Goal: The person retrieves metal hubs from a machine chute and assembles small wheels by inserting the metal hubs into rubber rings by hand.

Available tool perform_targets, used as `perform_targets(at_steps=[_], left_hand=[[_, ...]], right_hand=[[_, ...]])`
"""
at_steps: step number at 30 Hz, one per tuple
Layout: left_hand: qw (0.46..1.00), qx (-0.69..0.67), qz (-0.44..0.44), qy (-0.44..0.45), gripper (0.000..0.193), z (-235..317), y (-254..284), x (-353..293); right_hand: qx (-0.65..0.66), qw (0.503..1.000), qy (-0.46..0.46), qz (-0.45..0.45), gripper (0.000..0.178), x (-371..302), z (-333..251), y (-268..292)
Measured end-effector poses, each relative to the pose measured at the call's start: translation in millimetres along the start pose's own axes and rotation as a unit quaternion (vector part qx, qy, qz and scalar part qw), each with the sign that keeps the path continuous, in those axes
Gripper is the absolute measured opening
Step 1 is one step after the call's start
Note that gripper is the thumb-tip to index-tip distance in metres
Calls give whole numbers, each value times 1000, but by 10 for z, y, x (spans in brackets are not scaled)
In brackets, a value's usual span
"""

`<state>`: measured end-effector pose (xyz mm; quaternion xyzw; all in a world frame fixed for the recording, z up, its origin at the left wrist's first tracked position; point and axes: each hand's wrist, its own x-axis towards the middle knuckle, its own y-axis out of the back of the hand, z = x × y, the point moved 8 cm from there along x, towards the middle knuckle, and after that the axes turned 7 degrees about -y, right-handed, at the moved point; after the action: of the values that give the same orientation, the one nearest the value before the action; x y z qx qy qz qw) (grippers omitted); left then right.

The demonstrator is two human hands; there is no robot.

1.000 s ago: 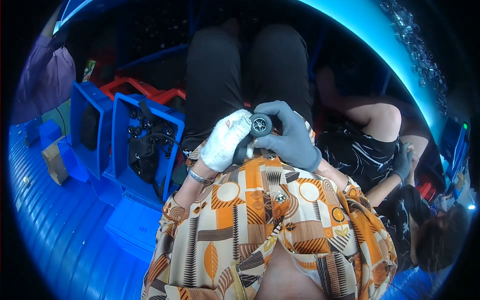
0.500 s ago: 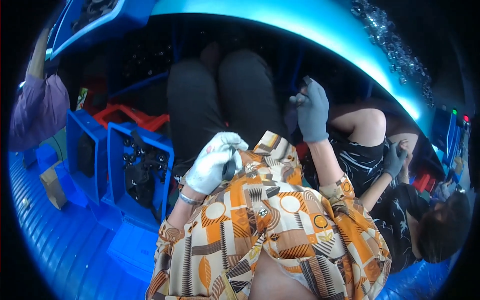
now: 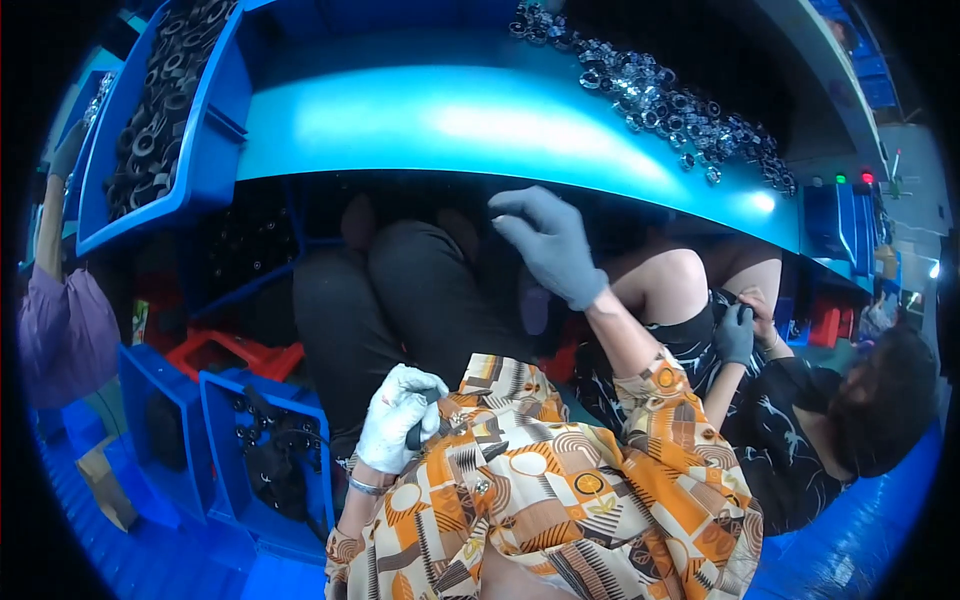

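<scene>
My left hand (image 3: 392, 420), in a white glove, is at my lap close to my patterned shirt, its fingers curled round a small black part (image 3: 414, 436). Most of that part is hidden by the glove, and I cannot make out its kind. My right hand (image 3: 545, 243), in a grey glove, hangs above my right knee, just short of the near edge of the turquoise tabletop (image 3: 400, 130). Its thumb and fingers are apart and I see nothing between them.
A blue bin (image 3: 215, 150) of black ring-ended parts stands at the table's left. Glossy clear rings (image 3: 650, 95) lie heaped on the far right. Left of my legs are a blue crate (image 3: 318, 470) with black items and a red stool (image 3: 225, 350). A co-worker (image 3: 735, 335) sits close on my right.
My right hand has swung forward and to the left, and its fingers have opened; the small dark piece seen at its fingertips is gone. My left hand keeps its hold. The view has tilted up.
</scene>
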<state>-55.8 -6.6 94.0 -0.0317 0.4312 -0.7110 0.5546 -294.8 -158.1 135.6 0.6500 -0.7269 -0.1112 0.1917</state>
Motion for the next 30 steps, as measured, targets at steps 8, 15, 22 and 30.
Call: perform_targets(at_steps=[8,15,22,30], left_hand=[[997,19,-52,54,29,-70,-56,18],[998,50,-20,10,61,-36,-30,-4],[994,-88,-42,58,25,-200,68,16],[996,-76,-46,28,34,-187,116,-10]], right_hand=[[-316,926,73,193,26,964,-308,957],[-434,885,80,149,28,1289,52,984],[-377,913,61,147,17,1181,-57,1043],[-427,899,39,90,19,1065,-57,831]])
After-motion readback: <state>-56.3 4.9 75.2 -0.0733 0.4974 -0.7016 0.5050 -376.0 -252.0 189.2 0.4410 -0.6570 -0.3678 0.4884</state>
